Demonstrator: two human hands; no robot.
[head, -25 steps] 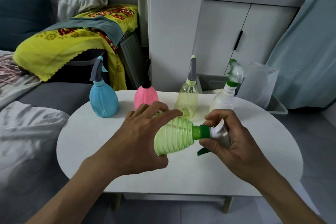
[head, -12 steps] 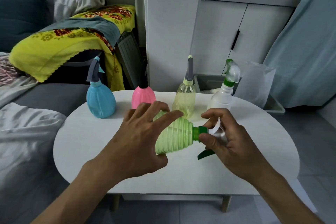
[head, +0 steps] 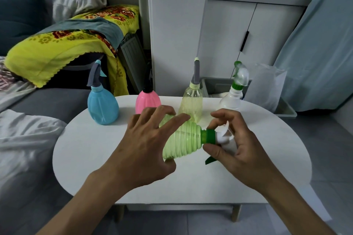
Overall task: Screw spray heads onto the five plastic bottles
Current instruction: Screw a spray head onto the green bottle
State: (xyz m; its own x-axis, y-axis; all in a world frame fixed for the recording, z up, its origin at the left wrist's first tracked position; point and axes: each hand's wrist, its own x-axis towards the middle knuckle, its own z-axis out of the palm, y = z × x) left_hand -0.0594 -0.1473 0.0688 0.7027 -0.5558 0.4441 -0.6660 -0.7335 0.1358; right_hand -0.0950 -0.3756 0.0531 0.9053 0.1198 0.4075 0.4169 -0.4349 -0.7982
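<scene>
Lying on its side above the near middle of the white table (head: 80, 158), the ribbed green bottle (head: 183, 139) points its neck to the right. The left hand (head: 145, 145) wraps it from the left: the thumb sits under its near side, the fingers are spread and only loosely curved over the top, and the forefinger stretches along the ribs toward the neck. The right hand (head: 238, 149) grips the spray head (head: 224, 138) at the bottle's mouth, thumb and curled fingers closed round the white body just right of the dark green collar (head: 209, 136). A green trigger tip (head: 210, 160) pokes out below that hand's thumb. The collar sits on the neck; how far it is screwed down cannot be told.

Four more bottles stand upright in a row along the far side of the table, each with a head already on. From left to right: a blue bottle (head: 103, 108) with a grey head, a pink bottle (head: 148, 100) with a black head, a clear yellowish bottle (head: 192, 104) with a grey head, and a white bottle (head: 230, 99) with a green and clear head. The pink one is partly hidden behind the left fingers.

Left of the table is a grey sofa (head: 47, 99) with a yellow flowered cloth (head: 63, 47) draped over its end. Behind the table stands a white cabinet (head: 225, 40), and a grey bin (head: 284, 108) sits on the floor at the far right.
</scene>
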